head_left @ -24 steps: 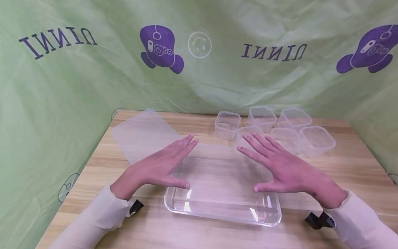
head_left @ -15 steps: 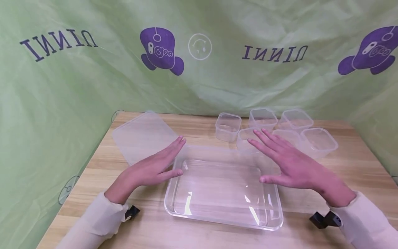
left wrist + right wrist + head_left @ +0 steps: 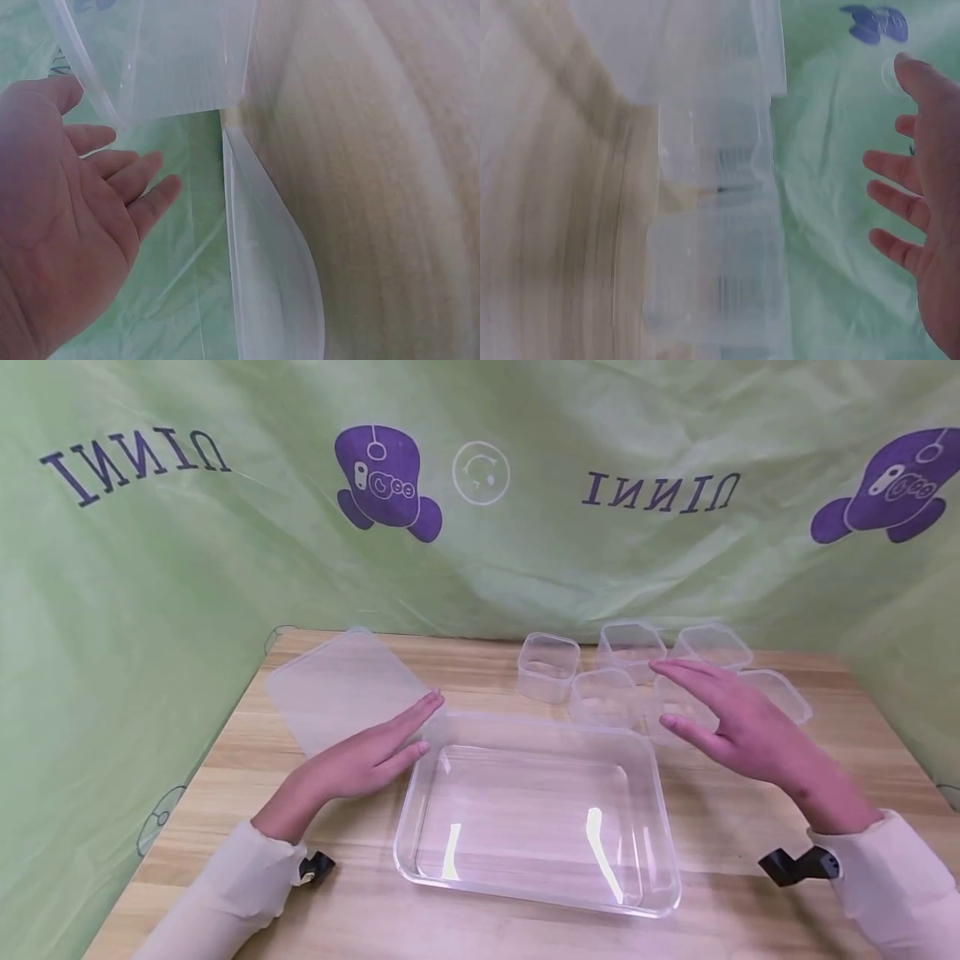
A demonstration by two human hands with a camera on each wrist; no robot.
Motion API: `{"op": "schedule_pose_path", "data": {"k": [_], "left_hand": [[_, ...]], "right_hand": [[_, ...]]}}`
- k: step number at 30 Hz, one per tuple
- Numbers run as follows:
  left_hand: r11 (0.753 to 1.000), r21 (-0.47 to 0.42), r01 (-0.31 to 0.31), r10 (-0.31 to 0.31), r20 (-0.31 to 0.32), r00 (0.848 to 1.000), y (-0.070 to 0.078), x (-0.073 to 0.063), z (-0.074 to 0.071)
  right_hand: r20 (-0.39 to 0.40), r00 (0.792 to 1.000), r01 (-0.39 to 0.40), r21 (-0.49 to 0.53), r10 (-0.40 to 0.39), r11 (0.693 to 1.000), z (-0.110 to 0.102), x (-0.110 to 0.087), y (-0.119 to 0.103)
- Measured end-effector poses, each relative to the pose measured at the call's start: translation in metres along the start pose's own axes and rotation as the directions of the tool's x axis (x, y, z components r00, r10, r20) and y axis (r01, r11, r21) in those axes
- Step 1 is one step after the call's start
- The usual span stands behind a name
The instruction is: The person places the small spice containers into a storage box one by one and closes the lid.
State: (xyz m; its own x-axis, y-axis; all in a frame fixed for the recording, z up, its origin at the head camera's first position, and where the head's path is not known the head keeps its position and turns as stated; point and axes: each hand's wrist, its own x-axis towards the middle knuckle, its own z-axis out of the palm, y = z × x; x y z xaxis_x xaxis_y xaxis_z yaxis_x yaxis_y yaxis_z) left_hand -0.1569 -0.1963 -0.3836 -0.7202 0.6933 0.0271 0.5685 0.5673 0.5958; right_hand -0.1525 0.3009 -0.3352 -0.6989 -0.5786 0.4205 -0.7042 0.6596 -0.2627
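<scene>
A large clear rectangular container (image 3: 525, 893) stands on the wooden table, with nothing visible in it. My left hand (image 3: 360, 764) hovers by its left rim, fingers extended and holding nothing; in the left wrist view the palm of the left hand (image 3: 75, 217) shows beside the container's wall (image 3: 172, 60). Over the small boxes at the right, my right hand (image 3: 750, 727) is held up with straight fingers and grips nothing. Partly behind it are several small clear plastic boxes (image 3: 607, 702). In the right wrist view the right hand (image 3: 937, 187) is apart from the boxes (image 3: 712, 277).
A flat translucent lid (image 3: 345, 689) lies on the table (image 3: 247, 760) at the back left, its near right part behind the left hand. A green printed curtain (image 3: 525, 560) hangs along the back and sides. Black wrist cameras (image 3: 798, 866) sit under both sleeves.
Both hands have drawn apart from over the large container. The right hand has moved right and turned more edge-on; the left has shifted slightly left, its thumb closer to the fingers.
</scene>
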Motion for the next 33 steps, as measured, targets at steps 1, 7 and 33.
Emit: {"op": "schedule_pose_path", "data": {"k": [1,7,33], "left_hand": [[1.0,-0.005,0.0,0.0,0.0,1.0,0.0,0.0,0.0],[1.0,-0.027,0.013,-0.012,0.021,1.0,0.0,0.002,0.001],[0.995,0.09,0.035,-0.036,0.018,0.999,0.007,0.003,-0.007]], "right_hand": [[-0.013,1.0,-0.011,0.003,0.011,1.0,-0.001,-0.002,0.003],[-0.089,0.996,-0.028,-0.007,0.027,1.0,-0.007,-0.011,0.021],[-0.188,0.954,-0.246,-0.048,0.233,0.968,-0.037,-0.062,0.084]]}}
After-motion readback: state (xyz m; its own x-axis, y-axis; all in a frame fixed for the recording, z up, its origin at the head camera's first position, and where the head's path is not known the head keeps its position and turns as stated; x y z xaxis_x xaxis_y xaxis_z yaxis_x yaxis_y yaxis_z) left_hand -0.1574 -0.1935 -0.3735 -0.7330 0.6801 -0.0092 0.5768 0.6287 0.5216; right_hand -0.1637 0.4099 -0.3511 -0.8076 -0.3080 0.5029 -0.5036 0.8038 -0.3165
